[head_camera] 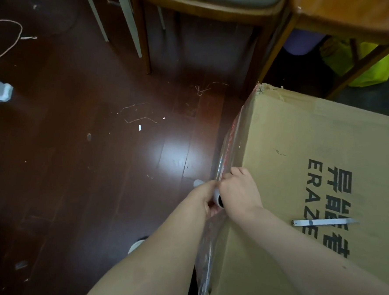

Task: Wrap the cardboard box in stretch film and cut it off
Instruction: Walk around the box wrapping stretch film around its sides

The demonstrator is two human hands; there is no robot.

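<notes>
Looking down from the head camera, both forearms reach forward to the left edge of a large cardboard box [303, 163] that fills the lower right of the view and stands on a dark wooden floor [86, 142]. The left hand [205, 196] and the right hand [239, 190] are close together, each with fingers curled round a roll of stretch film [217, 197] held at the box's upper left edge; the roll's open core end shows between them. Clear film [229, 143] lies stretched along the box's left side, running from the roll toward the far corner, and more wrinkled film covers the near part of that side below the hands. A thin white strip [323, 222] lies flat on the box top near black printed lettering. Beyond the box stand a wooden chair [203, 14] and a wooden table [340, 8], with a bright yellow-green bag [366, 68] under the table. Loose string [0, 40] lies on the floor at far left.
</notes>
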